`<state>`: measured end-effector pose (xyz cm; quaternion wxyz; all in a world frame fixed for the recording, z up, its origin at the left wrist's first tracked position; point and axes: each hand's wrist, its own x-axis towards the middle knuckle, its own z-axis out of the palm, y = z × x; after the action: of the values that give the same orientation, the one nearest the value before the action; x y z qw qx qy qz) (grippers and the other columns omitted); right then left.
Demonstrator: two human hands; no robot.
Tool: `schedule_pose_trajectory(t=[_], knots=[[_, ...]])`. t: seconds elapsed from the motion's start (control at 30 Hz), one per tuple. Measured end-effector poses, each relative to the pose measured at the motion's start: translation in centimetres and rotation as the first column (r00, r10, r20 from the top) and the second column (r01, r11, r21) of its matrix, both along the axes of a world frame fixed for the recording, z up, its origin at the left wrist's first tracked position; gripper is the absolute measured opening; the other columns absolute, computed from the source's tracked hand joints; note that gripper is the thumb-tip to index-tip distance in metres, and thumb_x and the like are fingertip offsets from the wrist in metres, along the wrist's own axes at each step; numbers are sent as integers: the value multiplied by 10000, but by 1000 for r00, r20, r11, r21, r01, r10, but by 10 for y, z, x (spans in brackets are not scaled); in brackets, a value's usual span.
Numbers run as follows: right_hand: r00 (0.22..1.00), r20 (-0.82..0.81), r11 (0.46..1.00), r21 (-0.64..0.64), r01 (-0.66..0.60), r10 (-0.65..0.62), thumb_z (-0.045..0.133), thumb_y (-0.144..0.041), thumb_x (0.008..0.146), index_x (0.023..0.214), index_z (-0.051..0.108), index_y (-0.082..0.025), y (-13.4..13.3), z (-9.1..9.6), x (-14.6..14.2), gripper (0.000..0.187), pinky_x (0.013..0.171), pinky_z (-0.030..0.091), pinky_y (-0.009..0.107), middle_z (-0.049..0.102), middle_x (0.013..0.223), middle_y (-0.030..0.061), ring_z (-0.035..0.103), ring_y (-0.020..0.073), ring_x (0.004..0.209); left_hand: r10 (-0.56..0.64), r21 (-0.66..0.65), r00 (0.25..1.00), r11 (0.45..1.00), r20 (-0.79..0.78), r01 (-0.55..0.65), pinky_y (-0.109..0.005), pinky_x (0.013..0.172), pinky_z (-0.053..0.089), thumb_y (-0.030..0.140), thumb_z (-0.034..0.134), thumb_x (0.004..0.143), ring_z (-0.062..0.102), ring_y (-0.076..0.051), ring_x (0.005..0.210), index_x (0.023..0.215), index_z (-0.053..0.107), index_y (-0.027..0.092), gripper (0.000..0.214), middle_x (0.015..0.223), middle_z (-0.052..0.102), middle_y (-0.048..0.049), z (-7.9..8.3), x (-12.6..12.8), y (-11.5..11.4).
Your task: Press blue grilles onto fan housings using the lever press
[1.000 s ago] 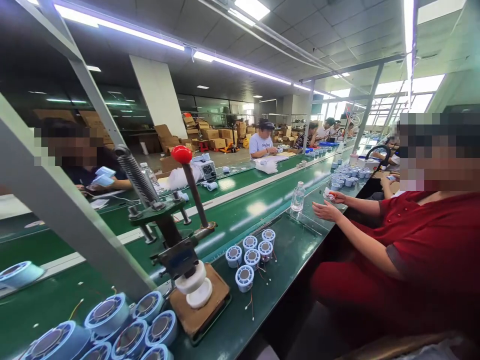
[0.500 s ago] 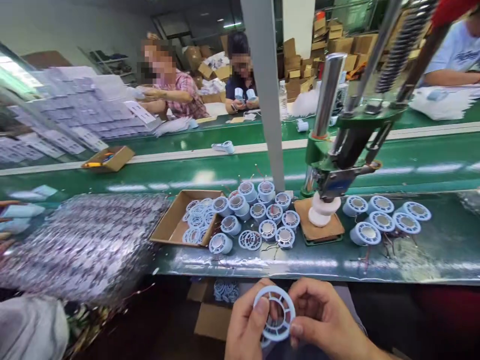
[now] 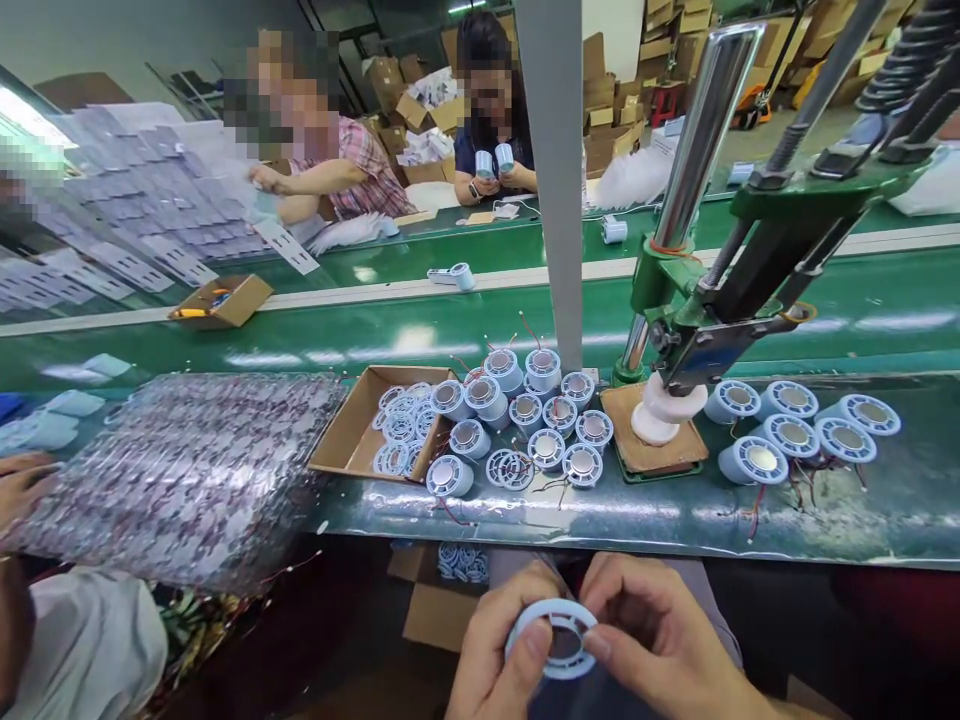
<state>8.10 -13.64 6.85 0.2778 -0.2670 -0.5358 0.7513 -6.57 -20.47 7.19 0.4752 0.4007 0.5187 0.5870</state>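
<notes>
Low in front of the bench, my left hand (image 3: pixel 499 650) grips a light-blue spoked plastic ring (image 3: pixel 556 608), with the thumb over its near left rim. My right hand (image 3: pixel 652 635) pinches the ring's right edge between thumb and curled fingers. The ring is tilted, so its face looks like a flattened oval. Whatever lies beneath it is mostly hidden by my fingers. Above my hands on the bench, several light-blue cylindrical motor housings (image 3: pixel 546 450) with silver centres and thin wires stand close together. Loose matching rings (image 3: pixel 510 468) lie at their front.
A cardboard box (image 3: pixel 352 425) holds more rings. Right of the housings stands a green hand press (image 3: pixel 705 350) with a white pressing head over a brown pad (image 3: pixel 619 410). More housings (image 3: pixel 754 460) stand beyond it. Left lies a bubble-wrapped stack (image 3: pixel 202 470). Co-workers sit across and at left.
The ring has tipped from facing me to a flatter angle, and my right thumb now presses on its rim. The camera view has shifted slightly left.
</notes>
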Motion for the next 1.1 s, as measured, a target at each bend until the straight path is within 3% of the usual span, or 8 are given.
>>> schedule_pose_trajectory(t=[0.13, 0.3, 0.5, 0.7, 0.87, 1.0, 1.1], knots=[[1000, 26, 997, 77, -7, 5, 657, -481, 853, 753, 638, -149, -1, 0, -1, 346, 587, 390, 214, 551, 708, 15, 498, 103, 639, -10, 70, 992, 997, -123, 19, -319, 614, 338, 524, 569, 889, 477, -192, 638, 646, 673, 181, 434, 634, 477, -33, -2, -2, 2], [1000, 23, 997, 80, -9, 7, 647, -474, 854, 786, 645, -152, -2, -2, -3, 329, 601, 400, 224, 550, 720, 18, 503, 114, 655, -21, 90, 980, 995, -197, 39, -316, 601, 337, 475, 529, 926, 475, -191, 640, 655, 650, 183, 416, 628, 458, -28, -7, -4, 3], [998, 13, 985, 158, 63, -66, 617, -467, 869, 693, 566, -159, -9, -7, -6, 359, 545, 324, 215, 510, 631, -7, 435, 93, 581, -62, 260, 935, 952, -348, 160, -297, 610, 360, 460, 439, 975, 470, -175, 687, 723, 546, 200, 378, 662, 443, -8, -15, -9, 1], [983, 10, 982, 65, 180, -181, 629, -573, 837, 540, 408, -166, -13, -15, -21, 551, 486, 258, 198, 370, 514, -50, 323, 62, 503, -61, 250, 870, 946, -489, 207, -301, 629, 374, 440, 388, 999, 471, -175, 726, 822, 550, 202, 338, 728, 454, -16, -25, -8, -2], [996, 48, 997, -34, 74, -72, 673, -589, 802, 591, 498, -151, -8, -14, -16, 518, 509, 291, 197, 447, 561, -29, 380, 74, 540, -9, 229, 899, 966, -438, 121, -292, 602, 356, 433, 398, 998, 462, -161, 684, 738, 499, 205, 360, 697, 425, -1, -28, -5, -4], [998, 12, 998, -15, -56, 56, 638, -508, 869, 784, 651, -127, -3, -8, -4, 390, 640, 390, 228, 585, 747, 37, 511, 118, 692, 27, 208, 921, 976, -390, 59, -280, 568, 331, 455, 407, 992, 440, -146, 647, 694, 473, 203, 396, 666, 404, 9, -27, -7, -3], [998, -6, 998, -14, -65, 65, 621, -498, 885, 822, 668, -133, -3, -8, 0, 373, 678, 400, 241, 598, 791, 46, 529, 131, 737, 13, 202, 913, 976, -407, 76, -280, 567, 330, 457, 404, 992, 440, -145, 648, 695, 479, 202, 398, 668, 410, 8, -25, -9, -2]])
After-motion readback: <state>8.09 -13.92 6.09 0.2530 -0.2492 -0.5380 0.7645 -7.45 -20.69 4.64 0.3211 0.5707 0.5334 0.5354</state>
